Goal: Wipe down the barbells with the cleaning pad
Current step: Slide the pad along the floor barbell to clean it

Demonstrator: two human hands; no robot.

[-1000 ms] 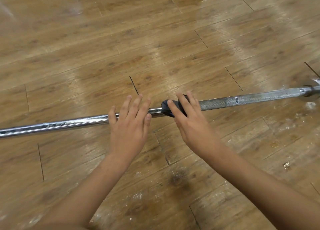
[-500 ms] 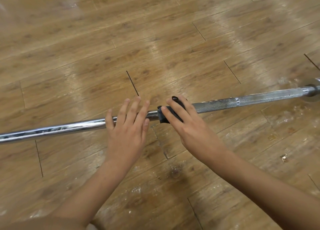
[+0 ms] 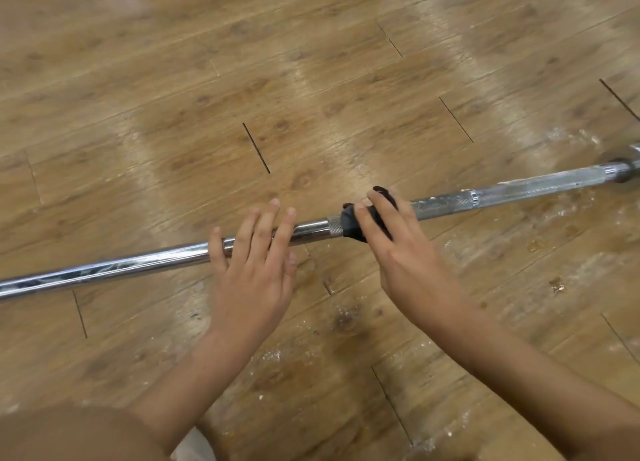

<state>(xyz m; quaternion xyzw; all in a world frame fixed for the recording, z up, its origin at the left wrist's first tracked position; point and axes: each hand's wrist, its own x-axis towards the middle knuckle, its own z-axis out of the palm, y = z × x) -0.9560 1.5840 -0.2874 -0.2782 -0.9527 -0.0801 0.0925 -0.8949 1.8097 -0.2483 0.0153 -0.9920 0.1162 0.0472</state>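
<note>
A long chrome barbell lies on the wooden floor, running from the lower left to the upper right. Its right half is knurled and dull. My left hand rests flat across the smooth part, fingers straight. My right hand lays straight fingers over a dark cleaning pad and presses it onto the bar where the knurling starts. The pad folds over the bar. My right thumb is hidden.
Wood-plank floor all around, with white dust and specks near the bar's right part and by my arms. The bar's collar sits at the right frame edge. A knee or leg shows at the bottom left.
My right hand with the pad has slid a little to the right along the bar, widening the gap to my left hand and baring a short knurled strip.
</note>
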